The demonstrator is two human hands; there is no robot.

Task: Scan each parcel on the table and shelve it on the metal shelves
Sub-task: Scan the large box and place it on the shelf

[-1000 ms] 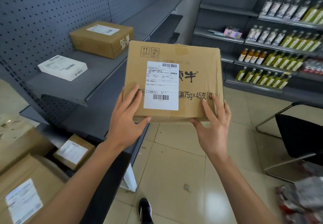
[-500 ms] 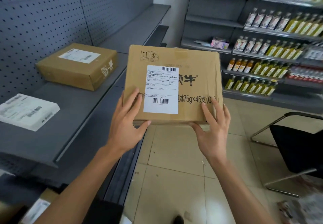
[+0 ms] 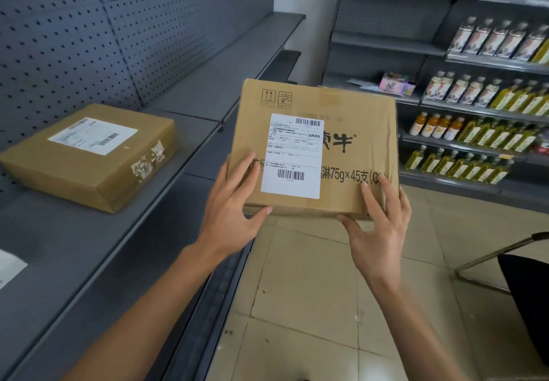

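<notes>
I hold a flat brown cardboard parcel (image 3: 356, 119) in the air, its white shipping label facing me. My left hand (image 3: 231, 211) grips its lower left corner and my right hand (image 3: 383, 223) grips its lower right corner. The parcel hangs just right of the grey metal shelf (image 3: 89, 256), over the shelf's front edge and the floor. A second brown parcel (image 3: 89, 169) with a white label lies on that shelf to the left. A white parcel (image 3: 9, 267) shows only as a corner at the left edge.
A pegboard back wall (image 3: 104, 38) rises behind the shelf. Further grey shelf boards (image 3: 214, 83) run on beyond. Shelves of bottles (image 3: 490, 137) fill the right background. A black chair (image 3: 523, 297) with a metal frame stands on the tiled floor at right.
The view has shifted right and closer along the shelf: the brown parcel and the white parcel slid toward the left edge. The held parcel stays in both hands, now nearer the shelf level.
</notes>
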